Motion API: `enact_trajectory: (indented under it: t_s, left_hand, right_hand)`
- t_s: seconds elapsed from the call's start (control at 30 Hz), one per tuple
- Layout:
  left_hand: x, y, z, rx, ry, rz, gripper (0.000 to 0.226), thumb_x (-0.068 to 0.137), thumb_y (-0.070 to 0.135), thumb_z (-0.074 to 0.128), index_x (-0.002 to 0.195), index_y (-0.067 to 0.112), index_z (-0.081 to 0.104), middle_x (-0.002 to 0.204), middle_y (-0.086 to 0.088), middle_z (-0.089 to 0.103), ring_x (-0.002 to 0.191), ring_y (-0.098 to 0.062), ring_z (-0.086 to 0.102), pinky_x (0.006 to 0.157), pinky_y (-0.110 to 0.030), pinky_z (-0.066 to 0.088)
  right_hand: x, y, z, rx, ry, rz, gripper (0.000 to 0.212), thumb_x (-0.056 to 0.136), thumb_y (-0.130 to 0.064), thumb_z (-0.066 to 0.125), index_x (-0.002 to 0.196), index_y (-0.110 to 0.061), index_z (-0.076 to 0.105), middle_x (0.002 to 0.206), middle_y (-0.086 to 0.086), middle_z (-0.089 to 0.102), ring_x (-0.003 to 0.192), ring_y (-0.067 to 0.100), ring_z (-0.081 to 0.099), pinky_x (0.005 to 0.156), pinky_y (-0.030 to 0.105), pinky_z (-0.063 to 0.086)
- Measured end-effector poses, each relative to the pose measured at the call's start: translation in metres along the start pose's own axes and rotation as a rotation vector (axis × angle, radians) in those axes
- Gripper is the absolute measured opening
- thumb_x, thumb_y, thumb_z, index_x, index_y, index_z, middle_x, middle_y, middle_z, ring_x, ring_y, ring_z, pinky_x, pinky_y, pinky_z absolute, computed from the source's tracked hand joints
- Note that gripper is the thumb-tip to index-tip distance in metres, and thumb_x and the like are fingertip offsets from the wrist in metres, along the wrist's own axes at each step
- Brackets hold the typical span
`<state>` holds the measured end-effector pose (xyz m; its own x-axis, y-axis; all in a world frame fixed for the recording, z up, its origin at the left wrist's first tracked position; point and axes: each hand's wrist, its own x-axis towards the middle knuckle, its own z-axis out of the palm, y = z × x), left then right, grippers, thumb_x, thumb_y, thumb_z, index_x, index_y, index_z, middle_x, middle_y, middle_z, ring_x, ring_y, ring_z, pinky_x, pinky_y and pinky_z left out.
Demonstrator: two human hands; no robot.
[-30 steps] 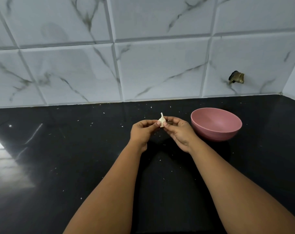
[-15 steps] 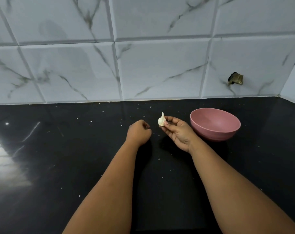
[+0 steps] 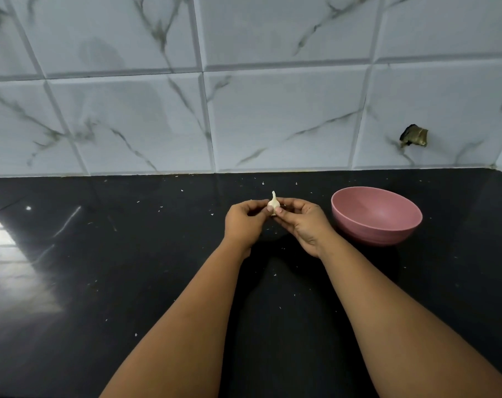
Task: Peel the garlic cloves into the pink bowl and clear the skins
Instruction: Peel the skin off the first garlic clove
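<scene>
While I watched near the frame's centre, the garlic clove [image 3: 273, 203] stood tip-up, pinched between the right hand [image 3: 303, 222] and the left hand [image 3: 244, 222], so I judged the pink bowl [image 3: 376, 215], just right, nearer the right hand.

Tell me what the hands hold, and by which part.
A garlic clove, pinched by its rounded lower body between the fingertips of the left hand and the right hand; its pointed tip sticks up free.

light: dim, even | glare: bright patch on countertop [image 3: 20, 248] left | edges: wide-angle bowing
</scene>
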<state>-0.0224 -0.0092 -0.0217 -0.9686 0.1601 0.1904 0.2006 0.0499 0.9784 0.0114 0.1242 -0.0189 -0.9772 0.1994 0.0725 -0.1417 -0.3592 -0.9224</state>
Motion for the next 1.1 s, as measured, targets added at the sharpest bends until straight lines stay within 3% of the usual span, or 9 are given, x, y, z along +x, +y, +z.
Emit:
enact_trajectory:
  t_s: [0.1, 0.23, 0.47, 0.53, 0.63, 0.77, 0.87, 0.97, 1.1]
  left_hand:
    - [-0.002, 0.003, 0.0, -0.076, -0.028, 0.002, 0.017, 0.089, 0.015, 0.072, 0.106, 0.018, 0.074, 0.1, 0.001, 0.075, 0.1, -0.011, 0.069, 0.086, -0.026, 0.056]
    - [-0.006, 0.006, 0.001, 0.009, 0.037, 0.096, 0.015, 0.089, 0.013, 0.071, 0.103, 0.018, 0.075, 0.095, 0.005, 0.076, 0.095, -0.008, 0.07, 0.087, -0.025, 0.056]
    - [-0.01, 0.008, 0.008, 0.23, 0.157, 0.167, 0.015, 0.093, 0.014, 0.064, 0.101, 0.016, 0.076, 0.084, 0.005, 0.074, 0.085, -0.012, 0.071, 0.083, -0.044, 0.059]
    - [-0.009, 0.007, 0.007, 0.339, 0.12, 0.186, 0.016, 0.093, 0.015, 0.064, 0.105, 0.016, 0.075, 0.089, 0.003, 0.075, 0.09, -0.017, 0.069, 0.086, -0.045, 0.057]
    - [-0.008, 0.008, 0.003, 0.369, 0.069, 0.203, 0.019, 0.092, 0.012, 0.066, 0.109, 0.015, 0.074, 0.093, 0.003, 0.075, 0.087, -0.01, 0.068, 0.085, -0.039, 0.058]
    - [-0.009, 0.011, -0.002, 0.451, 0.008, 0.268, 0.021, 0.091, 0.008, 0.064, 0.11, 0.012, 0.073, 0.095, -0.001, 0.075, 0.085, -0.009, 0.069, 0.084, -0.028, 0.057]
    - [-0.012, 0.012, -0.002, 0.555, -0.053, 0.303, 0.021, 0.091, 0.007, 0.059, 0.108, 0.01, 0.071, 0.091, -0.004, 0.075, 0.086, -0.015, 0.07, 0.087, -0.032, 0.055]
    - [-0.014, 0.014, -0.002, 0.588, -0.04, 0.326, 0.016, 0.09, 0.014, 0.062, 0.103, 0.01, 0.071, 0.086, -0.003, 0.074, 0.083, -0.016, 0.069, 0.087, -0.038, 0.055]
    - [-0.014, 0.016, -0.005, 0.418, -0.006, 0.304, 0.011, 0.084, 0.02, 0.074, 0.09, 0.011, 0.074, 0.074, 0.0, 0.074, 0.072, -0.015, 0.072, 0.076, -0.04, 0.06]
  right_hand:
    - [-0.001, -0.002, 0.002, 0.01, 0.002, -0.011, 0.023, 0.085, 0.008, 0.065, 0.102, -0.005, 0.069, 0.097, 0.007, 0.074, 0.093, 0.015, 0.071, 0.079, 0.023, 0.058]
    - [-0.003, -0.002, 0.007, -0.045, 0.048, -0.059, 0.022, 0.083, 0.007, 0.068, 0.1, -0.008, 0.07, 0.099, 0.01, 0.074, 0.093, 0.016, 0.071, 0.078, 0.023, 0.058]
    - [-0.007, 0.001, 0.013, -0.115, 0.149, -0.137, 0.016, 0.079, 0.005, 0.073, 0.092, -0.003, 0.07, 0.092, 0.013, 0.073, 0.088, 0.02, 0.072, 0.077, 0.027, 0.059]
    - [-0.006, 0.0, 0.009, -0.205, 0.123, -0.126, 0.018, 0.081, 0.004, 0.072, 0.098, 0.001, 0.069, 0.097, 0.015, 0.072, 0.092, 0.021, 0.07, 0.081, 0.027, 0.058]
    - [-0.006, -0.004, 0.002, -0.23, 0.05, -0.096, 0.02, 0.084, 0.003, 0.069, 0.104, -0.001, 0.068, 0.105, 0.018, 0.071, 0.101, 0.024, 0.069, 0.085, 0.028, 0.057]
    - [-0.007, -0.008, -0.003, -0.264, -0.048, -0.1, 0.018, 0.084, 0.005, 0.068, 0.1, -0.003, 0.069, 0.099, 0.016, 0.072, 0.094, 0.019, 0.07, 0.085, 0.028, 0.057]
    - [-0.007, -0.009, -0.005, -0.311, -0.072, -0.106, 0.019, 0.082, 0.008, 0.068, 0.1, 0.0, 0.068, 0.093, 0.013, 0.073, 0.086, 0.016, 0.071, 0.076, 0.024, 0.058]
    - [-0.007, -0.01, -0.005, -0.32, -0.092, -0.102, 0.019, 0.082, 0.008, 0.068, 0.095, -0.005, 0.069, 0.096, 0.013, 0.072, 0.09, 0.02, 0.07, 0.08, 0.03, 0.058]
    - [-0.006, -0.012, -0.007, -0.214, -0.151, -0.087, 0.017, 0.084, 0.008, 0.066, 0.093, -0.005, 0.068, 0.094, 0.014, 0.072, 0.09, 0.021, 0.07, 0.078, 0.029, 0.058]
